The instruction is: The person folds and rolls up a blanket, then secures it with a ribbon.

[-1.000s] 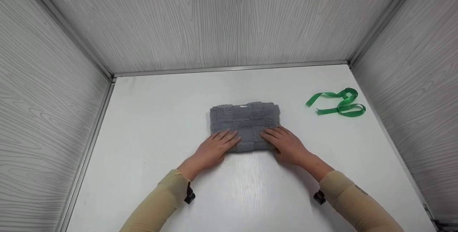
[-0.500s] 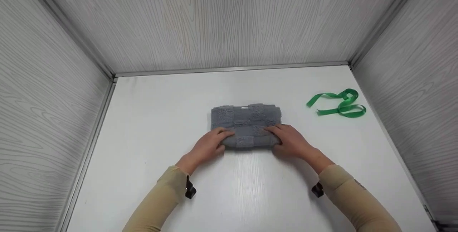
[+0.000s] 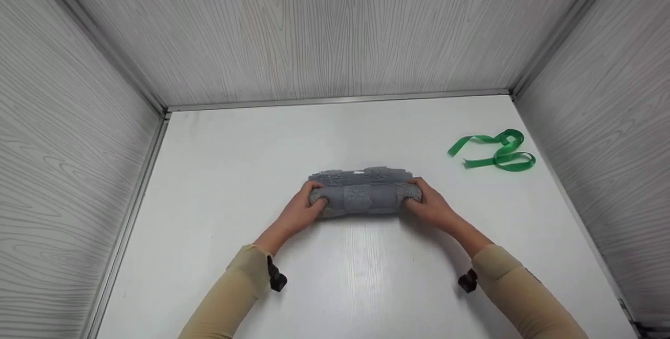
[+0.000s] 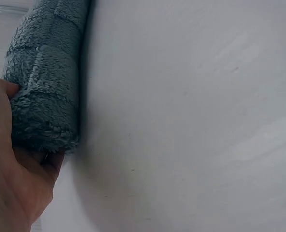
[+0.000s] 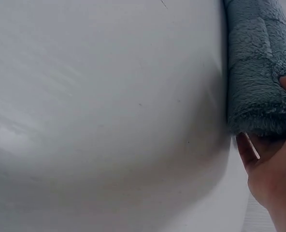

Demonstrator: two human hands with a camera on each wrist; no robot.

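Observation:
A grey fluffy towel (image 3: 361,195) lies mid-table, its near part rolled into a thick roll with a flat strip still showing behind it. My left hand (image 3: 303,209) grips the roll's left end, fingers curled over the top. My right hand (image 3: 426,204) grips the right end the same way. In the left wrist view the towel roll (image 4: 46,82) runs up from my left hand (image 4: 15,179). In the right wrist view the towel roll (image 5: 256,72) sits above my right hand (image 5: 273,174).
A loose green ribbon (image 3: 497,153) lies on the white table (image 3: 356,276) at the far right, near the right wall. Grey wood-grain walls close in the table on the left, back and right.
Both hands went from lying flat on the folded towel to curling round its near edge and rolling it away from me. The flat part has shrunk to a strip.

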